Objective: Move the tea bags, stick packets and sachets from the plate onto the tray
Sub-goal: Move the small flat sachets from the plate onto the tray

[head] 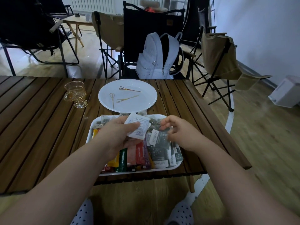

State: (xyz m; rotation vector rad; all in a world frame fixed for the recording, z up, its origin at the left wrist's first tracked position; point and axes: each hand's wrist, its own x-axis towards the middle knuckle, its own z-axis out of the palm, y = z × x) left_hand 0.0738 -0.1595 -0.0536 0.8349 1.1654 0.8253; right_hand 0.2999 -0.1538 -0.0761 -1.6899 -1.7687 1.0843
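Observation:
A white tray [170, 168] lies at the table's near edge, filled with colourful stick packets [136, 153], dark sachets [159, 151] and tea bags [154, 121]. My left hand [121, 135] hovers over the tray's middle, shut on a small stack of white sachets [138, 127]. My right hand [177, 133] is beside it over the tray's right half, fingers curled and touching a dark sachet; whether it grips it is unclear. Behind the tray stands the white plate [146, 101], holding only three knotted bamboo picks [125, 99].
An amber glass cup [76, 95] stands left of the plate on the slatted wooden table [40, 127]. Beyond the table are folding chairs [217, 62] and a white backpack [158, 57]. The table's right edge drops off close to the tray.

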